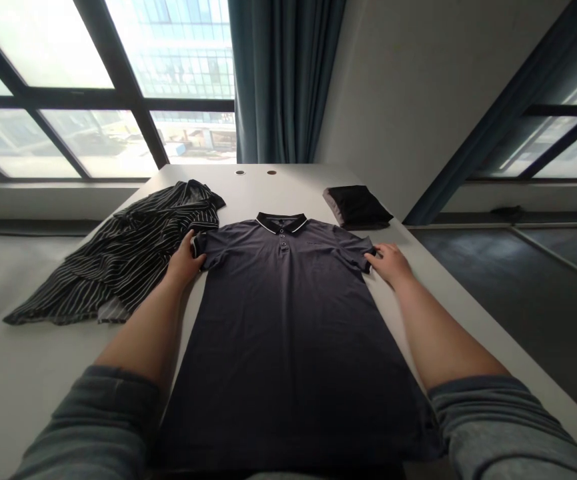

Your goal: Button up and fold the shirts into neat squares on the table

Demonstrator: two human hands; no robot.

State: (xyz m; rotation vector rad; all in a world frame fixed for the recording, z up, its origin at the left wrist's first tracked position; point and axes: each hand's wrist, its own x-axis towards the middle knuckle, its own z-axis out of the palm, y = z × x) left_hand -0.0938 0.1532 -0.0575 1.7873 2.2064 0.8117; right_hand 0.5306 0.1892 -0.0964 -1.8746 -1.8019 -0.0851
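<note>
A dark grey polo shirt (288, 307) lies flat, front up, its black white-edged collar (281, 223) pointing away from me and its buttons at the top. My left hand (187, 259) is closed on the cuff of the sleeve on the left. At the opposite sleeve, my right hand (389, 260) pinches the cuff between thumb and fingers. The shirt's hem, close to my body, is in shadow.
A white table (468, 333) bears the shirt. On its left lies a crumpled black-and-white striped garment (133, 247), touching or near my left hand. A folded black garment (358, 205) sits at the back right. Two round holes are near the far edge, before a blue curtain (285, 80).
</note>
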